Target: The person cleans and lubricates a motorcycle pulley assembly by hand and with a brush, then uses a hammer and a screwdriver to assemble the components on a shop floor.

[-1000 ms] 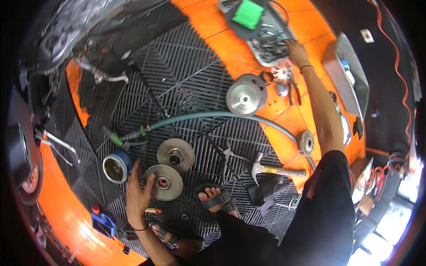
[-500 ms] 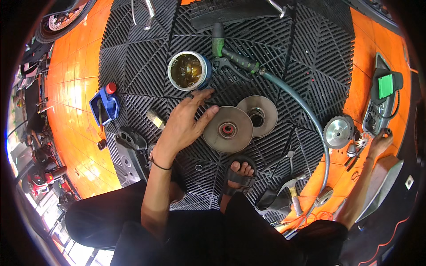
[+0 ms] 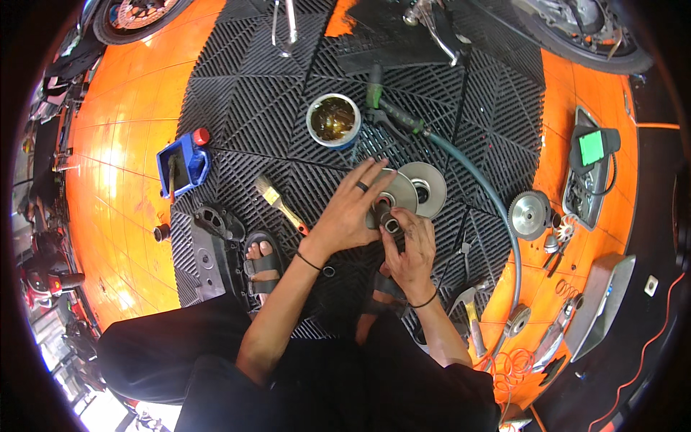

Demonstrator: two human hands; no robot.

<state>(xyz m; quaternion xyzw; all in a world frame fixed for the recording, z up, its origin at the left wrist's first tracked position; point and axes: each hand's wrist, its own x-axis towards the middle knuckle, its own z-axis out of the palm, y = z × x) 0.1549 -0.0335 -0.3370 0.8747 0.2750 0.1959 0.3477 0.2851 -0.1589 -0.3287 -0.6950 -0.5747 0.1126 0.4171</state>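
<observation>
the right hand (image 3: 412,252), close in front of the person, is clamped on a short dark cylinder (image 3: 389,225), hollow at its near end. the left hand (image 3: 345,219) curls around the left edge of a grey metal disc (image 3: 406,186), fingers above and thumb lower down. the cylinder sits over the disc's middle; the fingers hide whether it is seated there, and i cannot tell if the disc is raised off the mat.

what has just changed: the right hand, half a second ago far out to the right by the tray, is now beside the left hand. the two work at one spot, on disc and cylinder together, rather than well apart.

a second grey disc (image 3: 436,191) lies just behind the first, on a black ribbed mat (image 3: 245,158). left of the hands is a paintbrush (image 3: 277,200); right of them, a hammer (image 3: 472,317).

farther off are an open blue tub of amber grease (image 3: 338,145), a green-and-black hose gun (image 3: 399,115), and, on orange floor to the right, a toothed metal wheel (image 3: 529,214) near the tray (image 3: 597,203). farthest, at the upper right, is a black tyre (image 3: 612,61).
</observation>
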